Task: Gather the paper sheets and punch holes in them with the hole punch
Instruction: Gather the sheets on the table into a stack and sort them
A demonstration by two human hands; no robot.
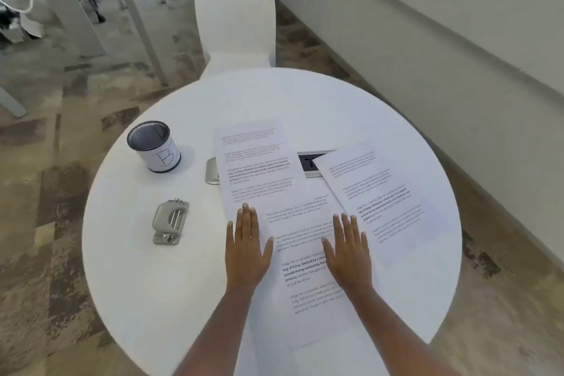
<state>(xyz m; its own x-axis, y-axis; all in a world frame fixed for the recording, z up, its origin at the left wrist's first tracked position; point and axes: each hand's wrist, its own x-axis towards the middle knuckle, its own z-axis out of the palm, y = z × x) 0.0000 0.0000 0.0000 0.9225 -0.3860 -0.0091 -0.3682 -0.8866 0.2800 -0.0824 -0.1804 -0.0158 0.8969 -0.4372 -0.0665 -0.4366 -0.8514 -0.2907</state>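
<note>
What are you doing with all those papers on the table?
A person is about to tidy them up. Both hands lie flat, left hand and right hand, on printed paper sheets spread loosely over a round white table. The hole punch sits untouched to the left, near a mesh cup. No holes punched yet.

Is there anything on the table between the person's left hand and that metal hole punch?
Nothing visible. The left hand lies flat on the edge of the paper sheets, and only bare white table separates it from the hole punch. The mesh cup stands farther back, out of that path.
</note>
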